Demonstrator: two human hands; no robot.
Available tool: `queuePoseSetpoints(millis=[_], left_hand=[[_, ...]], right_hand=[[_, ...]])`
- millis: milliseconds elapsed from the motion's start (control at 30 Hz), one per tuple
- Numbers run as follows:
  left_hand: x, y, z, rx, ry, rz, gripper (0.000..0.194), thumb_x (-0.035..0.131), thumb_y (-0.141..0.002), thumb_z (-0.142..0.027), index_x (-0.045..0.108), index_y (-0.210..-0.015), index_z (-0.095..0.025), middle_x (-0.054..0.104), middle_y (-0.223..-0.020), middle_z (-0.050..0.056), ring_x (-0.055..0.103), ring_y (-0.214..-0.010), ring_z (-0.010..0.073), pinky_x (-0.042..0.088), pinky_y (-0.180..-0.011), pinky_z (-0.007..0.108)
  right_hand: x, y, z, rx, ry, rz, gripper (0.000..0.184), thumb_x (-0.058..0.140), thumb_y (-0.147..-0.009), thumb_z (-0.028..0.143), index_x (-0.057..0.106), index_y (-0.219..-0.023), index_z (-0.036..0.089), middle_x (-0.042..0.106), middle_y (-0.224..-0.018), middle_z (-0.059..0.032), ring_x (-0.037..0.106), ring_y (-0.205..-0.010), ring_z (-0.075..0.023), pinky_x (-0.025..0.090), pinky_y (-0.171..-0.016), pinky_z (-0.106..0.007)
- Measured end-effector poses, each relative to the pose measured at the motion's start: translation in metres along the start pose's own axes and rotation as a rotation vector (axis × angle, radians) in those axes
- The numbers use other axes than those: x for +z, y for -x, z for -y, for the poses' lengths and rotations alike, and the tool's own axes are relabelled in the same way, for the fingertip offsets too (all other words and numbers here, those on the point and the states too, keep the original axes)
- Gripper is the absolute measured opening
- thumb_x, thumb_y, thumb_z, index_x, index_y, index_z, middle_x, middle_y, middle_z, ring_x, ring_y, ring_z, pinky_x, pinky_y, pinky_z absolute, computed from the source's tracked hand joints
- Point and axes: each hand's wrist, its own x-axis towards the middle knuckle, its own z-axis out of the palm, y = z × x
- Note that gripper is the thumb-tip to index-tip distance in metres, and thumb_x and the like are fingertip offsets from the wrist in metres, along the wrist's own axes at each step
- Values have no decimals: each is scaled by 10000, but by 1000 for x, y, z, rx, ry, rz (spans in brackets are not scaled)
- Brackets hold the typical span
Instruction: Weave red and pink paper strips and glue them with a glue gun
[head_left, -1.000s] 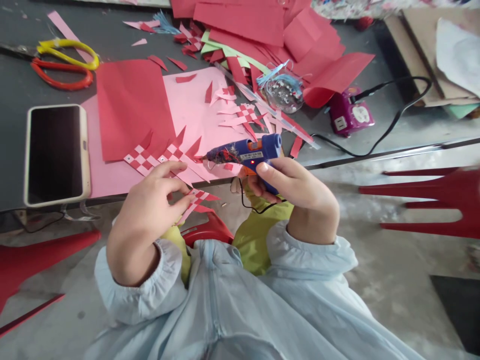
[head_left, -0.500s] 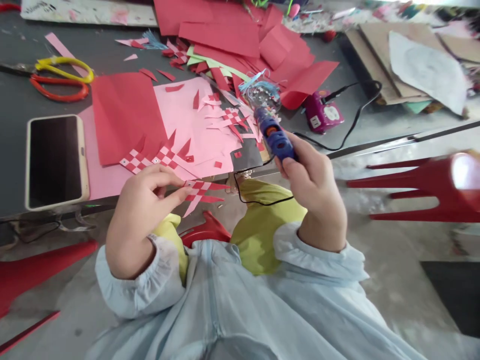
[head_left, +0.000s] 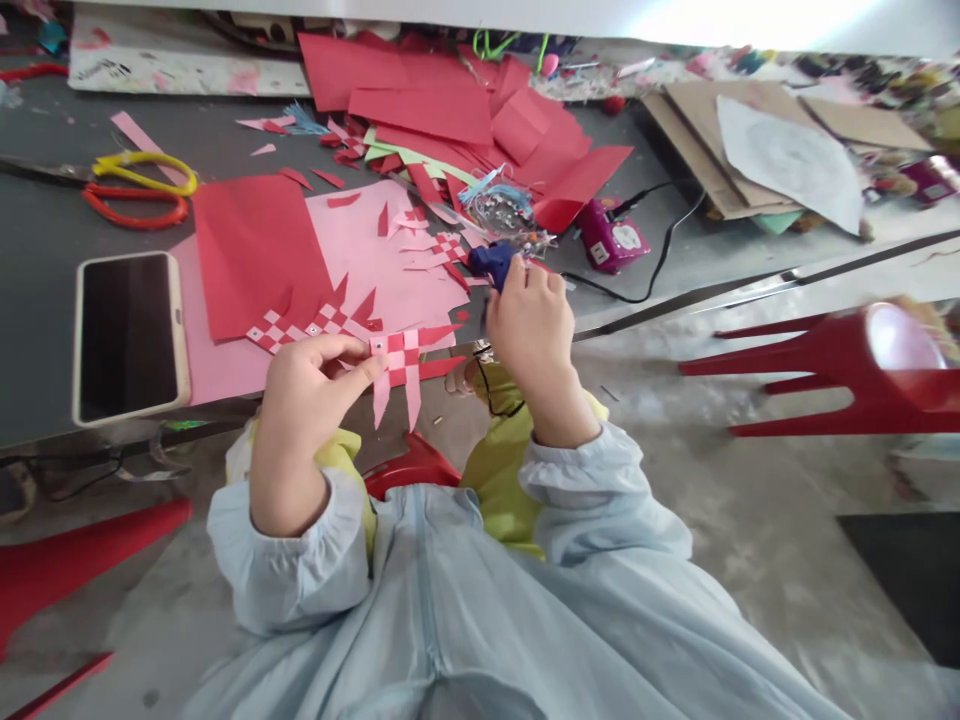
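My left hand point(head_left: 311, 400) pinches a woven paper fish point(head_left: 396, 358) in red and pink check between thumb and fingers. The fish hangs just in front of the table edge, with its pink strips pointing down and red points to the right. My right hand point(head_left: 531, 318) is closed around a blue hot glue gun point(head_left: 491, 262) low over the table. My hand covers part of the gun, and its nozzle is hard to make out. Two similar woven fish, one of them here point(head_left: 271, 328), lie on the paper beyond my left hand. Another woven piece point(head_left: 448, 248) lies left of the gun.
A phone point(head_left: 129, 338) and scissors point(head_left: 142, 190) lie at the left. Red paper sheets point(head_left: 420, 115) are piled at the back, near a round clear container point(head_left: 502, 208). A purple plug box point(head_left: 611, 238) trails a black cord. Cardboard point(head_left: 690, 150) sits at the right.
My right hand has swung the glue gun away from the fish, first right, then lower over the table with the back of the hand up. My left hand has raised the fish and turned it.
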Motion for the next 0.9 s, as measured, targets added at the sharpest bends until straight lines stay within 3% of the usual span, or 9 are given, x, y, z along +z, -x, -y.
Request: queuePoseSetpoints(millis=[133,267,400,500,567,733,900], left_hand=[[2,0,-1,-14,50,-17,219,756,-761,-432,717,-743,-218,646,-650,-14,531,-604,144,423,-577,288],[3,-1,-1,-14,76,30,239,782,-727,-463,713,-695,-235,655,-646,-11,530,-604,151,409,-558,297],[2,2,0,-39,87,75,188,782,-725,-437,762,-722,-250,712,-683,-2,591,-650,173,463,-592,302],[-3,7,3,-60,0,39,193,783,-735,-446,793,-778,-258,735,-711,0,592,-631,175,476,-584,309],[-7,9,5,-3,-139,16,245,771,-779,-468,810,-902,-261,765,-816,10,596,-647,178,501,-629,330],[-10,12,10,335,-500,21,259,625,-961,-380,775,-1133,-257,731,-1130,74,628,-1093,281,497,-1006,437],[1,10,10,322,-684,19,322,549,-994,-308,743,-1217,-181,648,-1346,161,521,-1247,376,454,-1065,557]], right_hand=[[-24,7,4,-49,-73,-47,487,400,-1014,325,606,-1346,35,655,-1141,-281,583,-1102,-382,492,-928,-577],[-59,18,17,-420,-377,-22,401,384,-1049,352,675,-1272,191,691,-1125,-145,616,-1063,-282,466,-1004,-481],[-73,11,31,-677,-580,225,233,572,-977,352,724,-993,177,732,-992,-102,640,-965,-234,467,-905,-379],[-71,-9,35,-725,-605,490,193,576,-954,296,712,-879,181,714,-809,-38,596,-757,-157,409,-716,-296],[-64,-28,38,-731,-615,609,158,631,-924,291,724,-855,183,696,-737,2,548,-664,-116,365,-662,-277],[-36,-71,52,-721,-617,689,111,794,-776,187,744,-677,199,633,-616,43,517,-603,-91,349,-624,-271],[-36,-92,67,-731,-454,734,81,845,-721,210,783,-685,172,620,-548,71,516,-549,-50,371,-581,-233]])
